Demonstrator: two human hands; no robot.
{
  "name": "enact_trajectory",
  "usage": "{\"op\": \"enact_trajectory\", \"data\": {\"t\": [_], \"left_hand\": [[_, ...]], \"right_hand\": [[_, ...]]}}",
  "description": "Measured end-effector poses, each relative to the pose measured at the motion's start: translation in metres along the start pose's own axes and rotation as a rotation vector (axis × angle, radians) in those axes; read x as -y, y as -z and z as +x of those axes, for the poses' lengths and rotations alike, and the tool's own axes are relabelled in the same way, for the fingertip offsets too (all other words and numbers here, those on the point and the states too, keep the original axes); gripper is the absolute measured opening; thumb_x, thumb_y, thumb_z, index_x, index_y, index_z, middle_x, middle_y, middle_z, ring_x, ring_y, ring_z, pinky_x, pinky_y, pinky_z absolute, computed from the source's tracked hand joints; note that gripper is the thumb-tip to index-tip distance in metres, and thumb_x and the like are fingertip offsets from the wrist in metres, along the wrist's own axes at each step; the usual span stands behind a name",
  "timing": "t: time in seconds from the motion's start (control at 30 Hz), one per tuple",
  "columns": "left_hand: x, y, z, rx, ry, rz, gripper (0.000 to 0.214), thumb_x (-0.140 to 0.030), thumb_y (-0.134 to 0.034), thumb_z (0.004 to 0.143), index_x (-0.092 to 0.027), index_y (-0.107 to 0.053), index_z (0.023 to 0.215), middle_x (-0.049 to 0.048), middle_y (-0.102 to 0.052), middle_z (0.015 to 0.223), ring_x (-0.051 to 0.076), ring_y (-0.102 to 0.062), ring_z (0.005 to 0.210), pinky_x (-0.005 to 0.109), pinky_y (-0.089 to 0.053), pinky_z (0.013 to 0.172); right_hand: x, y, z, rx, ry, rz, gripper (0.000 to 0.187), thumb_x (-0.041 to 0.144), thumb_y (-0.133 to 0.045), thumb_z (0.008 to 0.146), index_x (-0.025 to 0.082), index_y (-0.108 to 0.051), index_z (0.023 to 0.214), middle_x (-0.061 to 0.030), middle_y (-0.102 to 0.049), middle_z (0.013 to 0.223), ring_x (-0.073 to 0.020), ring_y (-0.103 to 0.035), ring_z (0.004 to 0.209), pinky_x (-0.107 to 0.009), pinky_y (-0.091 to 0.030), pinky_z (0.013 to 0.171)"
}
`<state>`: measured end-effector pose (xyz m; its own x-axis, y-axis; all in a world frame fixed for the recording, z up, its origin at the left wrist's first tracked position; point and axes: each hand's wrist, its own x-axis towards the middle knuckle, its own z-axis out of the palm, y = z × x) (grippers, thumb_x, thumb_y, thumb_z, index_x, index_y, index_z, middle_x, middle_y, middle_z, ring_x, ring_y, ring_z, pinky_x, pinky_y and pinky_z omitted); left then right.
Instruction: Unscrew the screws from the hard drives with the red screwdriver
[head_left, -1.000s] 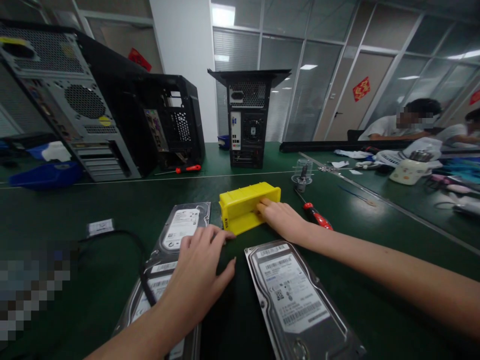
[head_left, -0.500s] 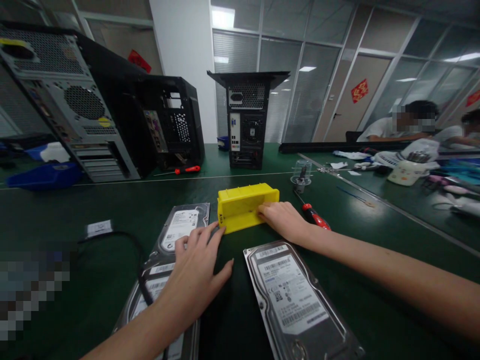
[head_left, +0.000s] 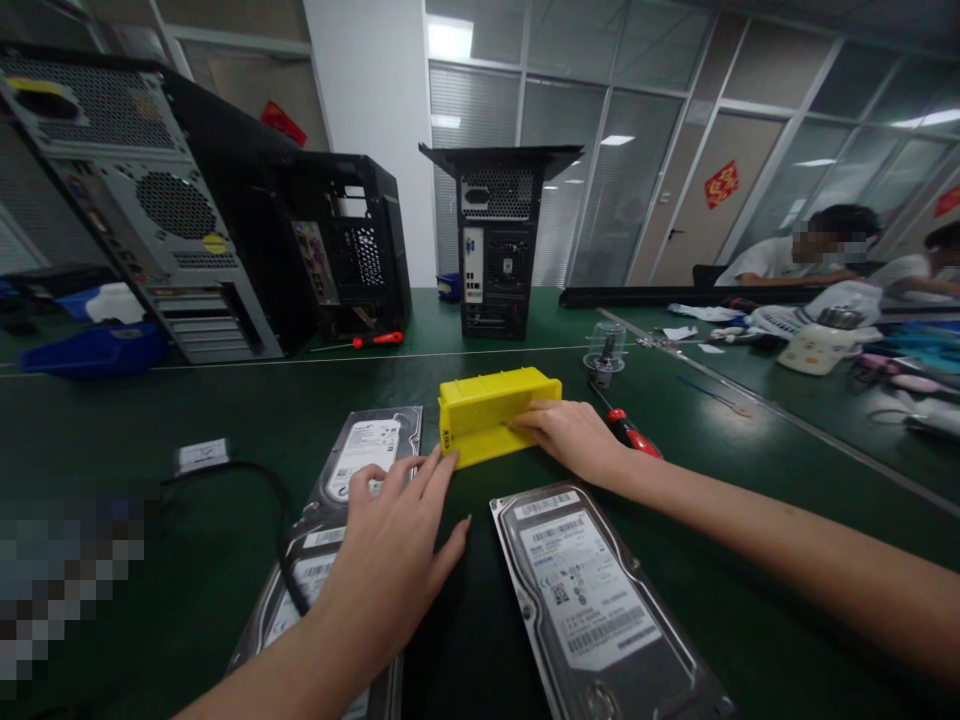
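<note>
My right hand (head_left: 571, 437) rests against the near right side of a yellow plastic bin (head_left: 491, 414) on the green table, fingers stretched along its wall. My left hand (head_left: 390, 545) lies flat with fingers spread, its fingertips touching the bin's near left corner and the edge of a hard drive (head_left: 365, 452). A second hard drive (head_left: 311, 590) lies partly under my left wrist. A third hard drive (head_left: 589, 600) lies label-up below my right forearm.
A red-handled screwdriver (head_left: 628, 430) lies right of my right hand, a small clear container (head_left: 604, 351) beyond it. Three open computer cases (head_left: 495, 240) stand at the back, another red screwdriver (head_left: 377, 340) near them. A black cable (head_left: 266, 500) runs at left. People sit far right.
My left hand slid a little forward so its fingers reach the bin's corner. The bin and my right hand stayed almost in place.
</note>
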<state>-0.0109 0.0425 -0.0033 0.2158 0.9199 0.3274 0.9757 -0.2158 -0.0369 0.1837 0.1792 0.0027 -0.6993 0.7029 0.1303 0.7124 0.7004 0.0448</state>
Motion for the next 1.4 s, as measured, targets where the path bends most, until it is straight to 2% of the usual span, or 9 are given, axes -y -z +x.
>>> {"op": "enact_trajectory", "data": {"t": [0.3,0.5,0.83,0.9,1.0,1.1,1.23,1.33,1.4], "left_hand": [[-0.004,0.008,0.001,-0.078,0.007,0.1,0.037,-0.026,-0.053,0.081,-0.011,-0.052,0.115,0.0156,-0.053,0.111,0.033,-0.045,0.101,0.05,-0.03,0.082],[-0.004,0.01,0.004,-0.088,-0.079,-0.083,0.018,-0.016,-0.046,0.083,-0.018,-0.058,0.096,0.0076,-0.057,0.092,0.029,-0.051,0.086,0.047,-0.029,0.075],[-0.009,0.019,-0.002,-0.21,-0.347,-0.399,0.016,-0.017,-0.042,0.089,-0.021,-0.057,0.084,-0.0002,-0.058,0.08,0.017,-0.051,0.073,0.036,-0.027,0.071],[-0.01,0.028,-0.002,-0.128,-0.436,-0.493,0.013,-0.017,-0.045,0.088,-0.021,-0.057,0.083,-0.001,-0.058,0.079,0.015,-0.05,0.071,0.032,-0.029,0.067],[-0.011,0.045,-0.001,0.161,-0.602,-0.61,0.004,-0.018,-0.056,0.082,-0.02,-0.056,0.079,-0.0051,-0.061,0.08,0.011,-0.054,0.073,0.026,-0.032,0.067],[-0.017,0.051,-0.005,0.385,-0.714,-0.63,0.019,-0.009,-0.072,0.066,-0.02,-0.058,0.071,-0.0092,-0.062,0.073,0.008,-0.057,0.071,0.022,-0.034,0.069],[-0.034,0.034,-0.02,0.344,-0.594,-0.461,0.027,-0.016,-0.073,0.069,-0.02,-0.051,0.055,-0.0093,-0.056,0.054,0.011,-0.053,0.054,0.029,-0.035,0.067],[-0.041,0.027,-0.022,0.219,-0.569,-0.394,0.013,-0.016,-0.063,0.078,-0.021,-0.055,0.069,-0.0039,-0.062,0.071,0.016,-0.056,0.065,0.031,-0.038,0.067],[-0.038,0.03,-0.017,0.235,-0.462,-0.351,0.019,-0.022,-0.071,0.07,-0.02,-0.058,0.083,0.002,-0.062,0.091,0.022,-0.056,0.082,0.034,-0.041,0.074]], "right_hand": [[0.002,0.001,0.002,0.01,-0.023,0.133,0.033,0.034,-0.044,0.086,0.011,-0.05,0.109,-0.0077,-0.053,0.107,-0.013,-0.053,0.097,-0.034,-0.047,0.085],[0.004,0.003,0.006,0.042,-0.088,0.312,0.032,0.034,-0.045,0.086,0.011,-0.051,0.107,-0.0073,-0.053,0.104,-0.0127,-0.053,0.096,-0.033,-0.047,0.085],[0.029,0.053,-0.037,0.209,-0.085,0.819,0.033,0.041,-0.053,0.08,0.01,-0.058,0.092,0.0006,-0.058,0.064,-0.0035,-0.054,0.055,-0.015,-0.045,0.053],[0.038,0.06,-0.055,0.228,-0.094,0.876,0.029,0.04,-0.057,0.075,0.012,-0.063,0.084,-0.0002,-0.059,0.062,-0.0036,-0.053,0.052,-0.012,-0.04,0.047],[0.05,0.06,-0.082,0.267,-0.104,0.892,0.022,0.035,-0.063,0.07,0.015,-0.067,0.078,-0.0008,-0.061,0.063,-0.0024,-0.048,0.049,-0.01,-0.035,0.043],[0.06,0.054,-0.102,0.322,-0.079,0.889,0.013,0.03,-0.066,0.067,0.019,-0.07,0.072,0.0003,-0.063,0.066,-0.0019,-0.047,0.052,-0.01,-0.034,0.046],[0.062,0.046,-0.12,0.379,-0.044,0.885,0.013,0.03,-0.064,0.07,0.02,-0.071,0.074,-0.0007,-0.063,0.066,-0.0036,-0.052,0.055,-0.012,-0.036,0.048],[0.056,0.041,-0.133,0.306,-0.093,0.882,0.013,0.031,-0.063,0.071,0.019,-0.069,0.072,-0.0009,-0.063,0.065,-0.0051,-0.054,0.057,-0.013,-0.039,0.051],[0.049,0.035,-0.145,0.2,-0.202,0.894,0.016,0.034,-0.063,0.071,0.018,-0.066,0.068,-0.0012,-0.061,0.063,-0.0055,-0.054,0.057,-0.013,-0.041,0.052]]}}
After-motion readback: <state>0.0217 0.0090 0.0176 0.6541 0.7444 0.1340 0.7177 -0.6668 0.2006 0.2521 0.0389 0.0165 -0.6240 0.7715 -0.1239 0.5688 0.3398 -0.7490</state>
